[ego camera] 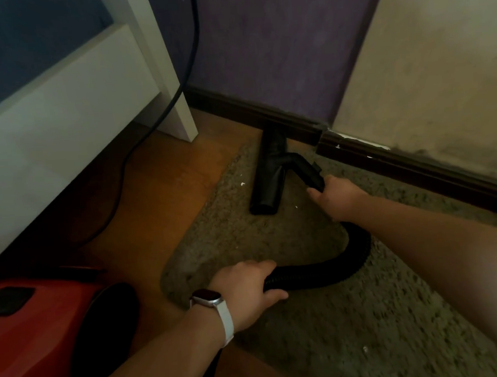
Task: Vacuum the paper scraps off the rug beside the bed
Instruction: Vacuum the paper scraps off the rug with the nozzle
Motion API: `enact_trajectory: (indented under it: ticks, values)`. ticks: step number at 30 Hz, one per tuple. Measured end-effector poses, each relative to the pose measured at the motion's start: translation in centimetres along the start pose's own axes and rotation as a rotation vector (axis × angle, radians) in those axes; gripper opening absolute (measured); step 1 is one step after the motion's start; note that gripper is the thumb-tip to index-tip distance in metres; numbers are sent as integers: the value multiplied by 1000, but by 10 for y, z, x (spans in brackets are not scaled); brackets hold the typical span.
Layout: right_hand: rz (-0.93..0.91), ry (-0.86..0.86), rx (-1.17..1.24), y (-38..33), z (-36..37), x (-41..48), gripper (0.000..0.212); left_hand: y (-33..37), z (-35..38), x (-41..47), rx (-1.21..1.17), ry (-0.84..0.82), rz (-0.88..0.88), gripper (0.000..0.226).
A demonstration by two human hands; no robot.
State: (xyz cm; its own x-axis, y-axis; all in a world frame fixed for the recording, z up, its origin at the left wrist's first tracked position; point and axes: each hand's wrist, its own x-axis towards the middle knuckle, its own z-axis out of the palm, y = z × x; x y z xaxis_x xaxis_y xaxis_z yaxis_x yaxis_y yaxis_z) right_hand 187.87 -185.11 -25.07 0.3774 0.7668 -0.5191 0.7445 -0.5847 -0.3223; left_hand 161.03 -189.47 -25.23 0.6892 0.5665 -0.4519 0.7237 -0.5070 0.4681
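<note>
A black floor nozzle (269,172) lies flat on the grey-green shaggy rug (349,312), its far end against the skirting board. My right hand (335,196) grips the black tube just behind the nozzle. The ribbed black hose (351,258) curves back in a loop to my left hand (248,287), which is closed around it and wears a white-strapped watch. A small white paper scrap (242,184) lies left of the nozzle, a tinier scrap (296,207) sits near its front end, and another scrap (365,348) rests on the near part of the rug.
The red vacuum body (38,329) sits on the wooden floor (161,198) at bottom left. A white bed frame (65,117) fills the left side, with a black power cable (120,183) running down beside its leg. Dark skirting board (398,163) and walls bound the far side.
</note>
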Motion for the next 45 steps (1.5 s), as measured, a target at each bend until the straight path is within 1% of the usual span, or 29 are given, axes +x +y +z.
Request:
enact_trajectory:
  ticks: [5,9,12,17,22,25,28,32,35,41,45]
  values:
    - [25,10,-2,11,-4,-13,46,8,4,-5,-11,0,22,37]
    - [39,17,64,18,2,-27,39,5,4,-14,11,-4,30,36]
    - [19,3,88,15,8,-40,36,3,4,-20,61,-5,49,42]
    - [-135,22,-40,-19,15,-40,37,-7,5,-27,72,6,20,45]
    - [-208,21,-116,-53,15,-27,42,-23,1,-31,36,43,-13,46]
    - [-259,26,-188,-71,12,-19,44,-27,0,-29,-13,42,-31,42]
    - [-284,16,-285,-81,5,-11,47,-23,3,-23,-75,51,-30,32]
    - [-306,53,-373,-71,-10,-4,47,-2,6,-6,-132,58,3,26]
    - [-317,98,-422,-59,-18,-1,51,8,4,6,-140,44,29,31]
    - [-291,126,-416,-32,-21,-2,53,11,-5,19,-13,5,69,37]
    - [-294,147,-411,-30,-19,-7,52,5,-8,21,65,7,93,44]
